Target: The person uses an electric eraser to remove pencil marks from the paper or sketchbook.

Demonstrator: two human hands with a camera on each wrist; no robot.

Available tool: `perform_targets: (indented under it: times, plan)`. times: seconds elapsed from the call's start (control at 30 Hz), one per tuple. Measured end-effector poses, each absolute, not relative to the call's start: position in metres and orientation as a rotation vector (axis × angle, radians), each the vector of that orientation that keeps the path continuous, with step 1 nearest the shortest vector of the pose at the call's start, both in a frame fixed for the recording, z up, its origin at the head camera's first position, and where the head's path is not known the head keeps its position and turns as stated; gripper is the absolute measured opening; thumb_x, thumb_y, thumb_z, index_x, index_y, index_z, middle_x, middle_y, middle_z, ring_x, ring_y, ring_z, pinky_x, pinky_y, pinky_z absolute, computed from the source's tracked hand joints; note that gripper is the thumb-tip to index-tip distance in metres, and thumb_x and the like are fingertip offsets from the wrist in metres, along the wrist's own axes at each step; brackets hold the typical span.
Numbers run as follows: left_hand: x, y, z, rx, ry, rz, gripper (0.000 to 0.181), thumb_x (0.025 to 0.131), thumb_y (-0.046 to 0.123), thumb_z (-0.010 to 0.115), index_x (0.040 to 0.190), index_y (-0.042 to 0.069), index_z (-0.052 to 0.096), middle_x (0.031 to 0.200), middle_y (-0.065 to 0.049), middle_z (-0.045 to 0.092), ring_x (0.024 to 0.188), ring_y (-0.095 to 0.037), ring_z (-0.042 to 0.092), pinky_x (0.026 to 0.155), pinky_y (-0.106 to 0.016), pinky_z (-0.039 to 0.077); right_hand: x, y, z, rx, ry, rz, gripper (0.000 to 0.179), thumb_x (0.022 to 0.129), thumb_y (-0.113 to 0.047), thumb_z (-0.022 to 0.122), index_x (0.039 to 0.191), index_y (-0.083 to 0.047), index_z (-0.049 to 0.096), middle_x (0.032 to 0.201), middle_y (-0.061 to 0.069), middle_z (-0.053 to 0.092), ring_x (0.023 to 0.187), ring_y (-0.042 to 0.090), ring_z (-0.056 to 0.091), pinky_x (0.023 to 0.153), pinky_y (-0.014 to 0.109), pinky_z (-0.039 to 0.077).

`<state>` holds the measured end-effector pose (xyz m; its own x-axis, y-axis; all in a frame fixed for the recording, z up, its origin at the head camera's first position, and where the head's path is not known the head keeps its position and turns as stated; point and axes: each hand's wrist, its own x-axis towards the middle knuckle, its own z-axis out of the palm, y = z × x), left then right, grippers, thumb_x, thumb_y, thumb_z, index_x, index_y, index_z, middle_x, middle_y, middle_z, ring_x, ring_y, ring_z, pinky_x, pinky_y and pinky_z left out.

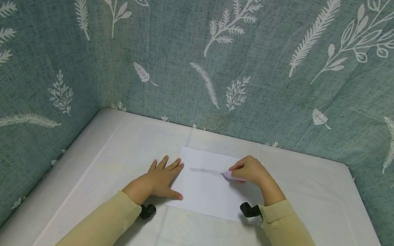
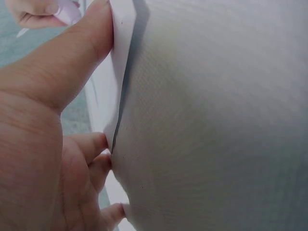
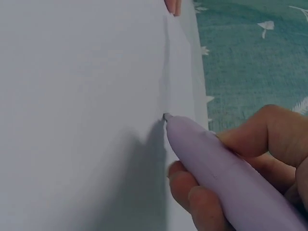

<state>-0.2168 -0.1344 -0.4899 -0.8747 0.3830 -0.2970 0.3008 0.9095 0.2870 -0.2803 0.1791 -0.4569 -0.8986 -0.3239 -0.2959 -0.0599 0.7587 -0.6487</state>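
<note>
A white sheet of paper [image 1: 205,193] lies on the table, with a faint grey line running across its upper part. My right hand [image 1: 250,170] grips a thick lilac pen-shaped cutter [image 3: 211,163] between thumb and fingers. Its small grey tip touches the paper at the right end of that line. At the sheet's left edge my left hand [image 1: 160,181] rests with fingers spread. In the left wrist view the thumb [image 2: 89,45] presses on the paper, whose near edge stands slightly off the table.
A white cloth covers the table [image 1: 132,143]. Green leaf-patterned fabric [image 1: 178,42] rises behind it and at both sides. A small black camera mount [image 1: 250,210] sits at the right wrist, another [image 1: 147,211] at the left.
</note>
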Motion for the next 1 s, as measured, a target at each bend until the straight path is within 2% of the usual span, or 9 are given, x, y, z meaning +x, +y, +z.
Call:
perform_targets:
  times: [0.3,0.57,0.8,1.0]
  plan:
    - [-0.216,-0.135,-0.488,0.509,2.720,0.336,0.111,0.077,0.067,0.074,0.161,0.015,0.023,0.168,-0.005,0.012,0.151,-0.045,0.000,0.116,-0.067,0.004,-0.275,0.179,-0.453,-0.377,2.485,-0.914,0.020,0.084,-0.011,0.067,0.099,-0.006,0.079,0.075,0.001,0.070,0.061,0.014,0.059,0.062,0.029,0.051]
    - [-0.214,-0.134,-0.488,0.508,2.725,0.341,0.110,0.077,0.066,0.075,0.161,0.014,0.024,0.168,-0.005,0.013,0.151,-0.046,0.001,0.116,-0.067,0.005,-0.269,0.182,-0.458,-0.304,2.451,-0.923,0.024,0.089,-0.029,0.076,0.105,-0.011,0.074,0.081,0.004,0.067,0.071,0.018,0.061,0.068,0.033,0.050]
    - [-0.215,-0.134,-0.487,0.500,2.720,0.333,0.110,0.077,0.067,0.074,0.161,0.015,0.023,0.168,-0.004,0.012,0.151,-0.045,0.001,0.116,-0.067,0.005,-0.268,0.183,-0.461,-0.310,2.470,-0.924,0.026,0.090,-0.030,0.075,0.109,-0.012,0.074,0.078,0.006,0.067,0.069,0.019,0.062,0.067,0.033,0.049]
    - [-0.216,-0.135,-0.487,0.511,2.720,0.327,0.110,0.078,0.067,0.073,0.161,0.015,0.023,0.168,-0.005,0.012,0.151,-0.046,0.001,0.116,-0.067,0.006,-0.273,0.184,-0.460,-0.320,2.508,-0.955,0.025,0.090,-0.025,0.075,0.109,-0.008,0.075,0.077,0.007,0.067,0.066,0.019,0.061,0.063,0.033,0.050]
